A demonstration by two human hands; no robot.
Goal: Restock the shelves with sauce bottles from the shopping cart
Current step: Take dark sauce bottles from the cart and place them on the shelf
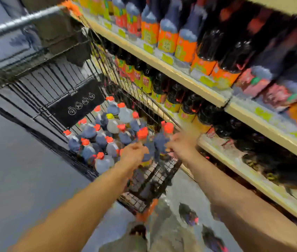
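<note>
The frame is blurred by motion. A black wire shopping cart (pixel 56 88) stands against the shelves and holds several dark sauce bottles with orange-red caps (pixel 96 135). My left hand (pixel 133 153) grips one dark bottle (pixel 145 140) by its body, at the cart's near end. My right hand (pixel 182 144) grips a second dark bottle (pixel 163 139) with an orange cap, just above the cart's right rim. Both bottles are upright. To the right, the shelves (pixel 185 75) are stocked with rows of dark sauce bottles with orange and yellow labels.
The cart's grey handle bar (pixel 20 22) is at the far end, upper left. The lowest shelf board (pixel 244 171) runs close beside my right arm. Grey floor (pixel 16 170) lies left of the cart. Dark shoes show at the bottom.
</note>
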